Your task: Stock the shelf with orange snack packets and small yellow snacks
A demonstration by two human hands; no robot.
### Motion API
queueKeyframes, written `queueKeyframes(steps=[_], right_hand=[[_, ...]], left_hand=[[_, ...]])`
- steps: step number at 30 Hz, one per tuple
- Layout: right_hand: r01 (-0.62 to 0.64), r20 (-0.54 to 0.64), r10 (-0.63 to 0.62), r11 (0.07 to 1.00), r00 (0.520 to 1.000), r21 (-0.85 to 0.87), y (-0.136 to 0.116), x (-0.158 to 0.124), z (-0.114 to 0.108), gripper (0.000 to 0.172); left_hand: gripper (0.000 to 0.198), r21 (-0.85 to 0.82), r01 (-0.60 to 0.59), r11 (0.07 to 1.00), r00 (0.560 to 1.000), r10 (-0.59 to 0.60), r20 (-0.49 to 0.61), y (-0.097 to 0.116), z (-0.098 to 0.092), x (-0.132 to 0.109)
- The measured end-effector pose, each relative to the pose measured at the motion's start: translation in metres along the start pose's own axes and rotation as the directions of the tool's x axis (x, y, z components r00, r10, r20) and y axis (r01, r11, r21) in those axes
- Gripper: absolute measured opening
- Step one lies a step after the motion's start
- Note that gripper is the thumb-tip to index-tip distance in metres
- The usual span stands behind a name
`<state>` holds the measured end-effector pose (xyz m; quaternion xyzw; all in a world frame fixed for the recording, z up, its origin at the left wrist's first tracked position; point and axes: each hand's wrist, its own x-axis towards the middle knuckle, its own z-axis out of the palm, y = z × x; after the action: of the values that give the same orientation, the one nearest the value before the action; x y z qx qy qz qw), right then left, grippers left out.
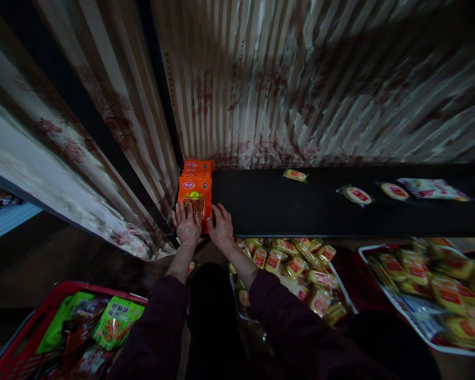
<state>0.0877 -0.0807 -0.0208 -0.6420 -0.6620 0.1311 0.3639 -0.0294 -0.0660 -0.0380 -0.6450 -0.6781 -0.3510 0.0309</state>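
Note:
Orange snack packets (195,186) lie overlapping in a row at the left end of a black shelf (261,211). My left hand (188,226) rests on the lower part of the front packet, palm down with fingers apart. Beside that packet's right edge is my right hand (221,226), its fingers stretched forward and the thumb at the packet's side. Neither hand is closed around anything. Through the front packet's clear window, brown strips show between the left fingers.
Along the shelf lie a small yellow packet (295,175), two round wrapped cakes and a pink-and-white packet (434,189). Below stand white-rimmed trays (404,317) of wrapped cakes. A red basket (21,330) of snack bags sits lower left. Patterned curtains (253,79) hang behind and left.

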Motion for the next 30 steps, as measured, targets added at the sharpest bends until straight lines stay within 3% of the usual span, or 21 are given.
queueKeyframes(steps=[8,12,15,19,23,26,30], right_hand=[[0.039,-0.091,-0.031,0.996,0.995,0.084,0.027,-0.041,-0.032,0.038],[0.006,-0.141,0.007,0.996,0.990,0.093,0.053,-0.059,-0.053,0.035],[-0.014,-0.176,0.032,0.994,0.984,0.104,0.071,-0.070,-0.070,0.033],[-0.032,-0.240,0.066,0.989,0.969,0.142,0.088,-0.085,-0.098,0.032],[-0.108,-0.193,0.136,0.983,0.972,0.146,0.102,-0.102,-0.123,0.032],[-0.186,-0.134,0.204,0.974,0.970,0.132,0.111,-0.121,-0.129,0.031],[-0.220,-0.034,0.226,0.968,0.974,0.117,0.116,-0.149,-0.126,0.031]], left_hand=[[0.043,-0.096,-0.039,0.995,0.996,0.032,-0.080,0.009,-0.008,-0.010],[0.038,-0.192,-0.141,0.971,0.982,0.111,-0.156,0.030,-0.016,-0.028],[0.037,-0.284,-0.265,0.922,0.960,0.225,-0.164,0.056,-0.021,-0.054],[0.038,-0.387,-0.320,0.865,0.939,0.344,-0.007,0.089,-0.019,-0.105],[0.037,-0.330,-0.110,0.938,0.935,0.210,0.285,0.105,-0.007,-0.152],[0.039,-0.265,-0.052,0.963,0.907,0.156,0.390,0.107,0.001,-0.170],[0.039,-0.226,-0.077,0.971,0.888,0.169,0.427,0.106,0.003,-0.176]])
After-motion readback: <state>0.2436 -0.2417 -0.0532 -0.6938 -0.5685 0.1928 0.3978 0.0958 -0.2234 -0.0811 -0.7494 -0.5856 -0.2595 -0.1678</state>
